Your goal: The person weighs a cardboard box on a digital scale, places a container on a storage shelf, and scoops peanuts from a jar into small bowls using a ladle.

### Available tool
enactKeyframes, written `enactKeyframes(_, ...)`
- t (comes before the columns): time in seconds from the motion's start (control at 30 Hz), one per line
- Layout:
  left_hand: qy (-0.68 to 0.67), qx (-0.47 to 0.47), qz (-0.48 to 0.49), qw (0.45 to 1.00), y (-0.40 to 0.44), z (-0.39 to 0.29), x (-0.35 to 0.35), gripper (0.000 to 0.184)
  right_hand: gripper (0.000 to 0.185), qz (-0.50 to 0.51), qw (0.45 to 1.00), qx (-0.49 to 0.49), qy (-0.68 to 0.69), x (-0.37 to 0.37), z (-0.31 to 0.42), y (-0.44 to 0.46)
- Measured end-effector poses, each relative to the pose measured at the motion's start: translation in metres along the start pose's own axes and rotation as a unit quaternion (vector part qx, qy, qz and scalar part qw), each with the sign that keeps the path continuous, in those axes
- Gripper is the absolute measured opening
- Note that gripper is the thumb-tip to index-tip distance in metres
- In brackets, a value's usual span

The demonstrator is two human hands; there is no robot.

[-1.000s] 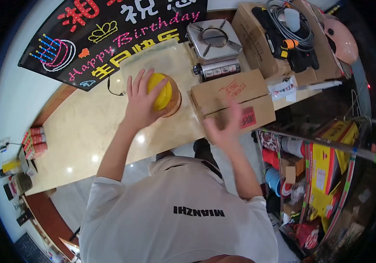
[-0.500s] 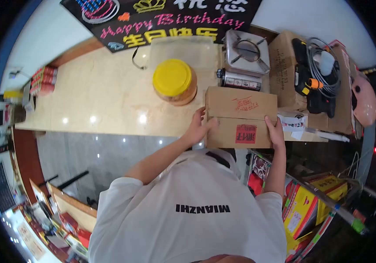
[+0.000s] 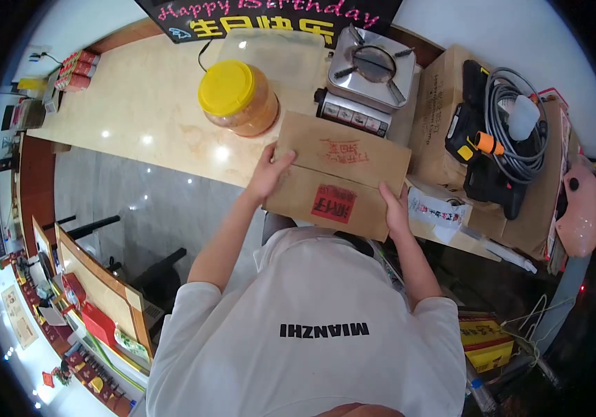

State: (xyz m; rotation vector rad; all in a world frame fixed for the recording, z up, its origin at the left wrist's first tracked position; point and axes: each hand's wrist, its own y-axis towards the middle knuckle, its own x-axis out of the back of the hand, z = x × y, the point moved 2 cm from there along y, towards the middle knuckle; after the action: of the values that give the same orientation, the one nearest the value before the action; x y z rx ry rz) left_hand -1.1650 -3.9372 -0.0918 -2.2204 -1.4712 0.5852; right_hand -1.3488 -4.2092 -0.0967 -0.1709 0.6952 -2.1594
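Note:
A closed cardboard box (image 3: 298,187) with red print and a red label is held between my two hands at the table's front edge. My left hand (image 3: 267,170) grips its left side, thumb on top. On the right side, my right hand (image 3: 396,208) holds it the same way. Just beyond its upper left corner stands a clear jar with a yellow lid (image 3: 226,88). A silver portable stove (image 3: 371,68) sits behind the box, with a dark and white canister (image 3: 353,113) in front of the stove.
The pale table (image 3: 152,104) stretches left to stacked red cans (image 3: 77,71). A translucent container (image 3: 270,55) lies behind the jar. At right, a large carton (image 3: 439,118) stands beside a coiled grey cable (image 3: 510,104), black tools and a pink object (image 3: 581,212).
My left hand has left the yellow lid, and both hands have taken hold of the box. The box is now turned at a slight angle. The camera view has shifted and turned.

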Motion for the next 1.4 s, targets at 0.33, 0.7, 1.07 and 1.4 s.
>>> enactKeyframes(0.33, 0.012, 0.002, -0.005, 1.0, -0.016, -0.008, -0.007, 0.082, 0.072, 0.031, 0.998, 0.037, -0.03, 0.012, -0.009, 0.011)
enactKeyframes(0.7, -0.137, 0.025, -0.026, 0.99, -0.051, 0.047, 0.009, 0.083, 0.057, 0.109, 0.987, -0.088, 0.08, 0.019, -0.011, -0.003)
enactKeyframes(1.07, -0.169, 0.086, -0.002, 0.982, -0.091, 0.081, 0.013, 0.077, 0.068, 0.197, 0.942, -0.255, 0.09, 0.026, -0.009, -0.025)
enactKeyframes(1.4, -0.219, 0.097, 0.069, 0.969, -0.091, 0.117, 0.027, 0.081, 0.072, 0.159, 0.959, -0.22, 0.083, 0.036, -0.037, -0.032)
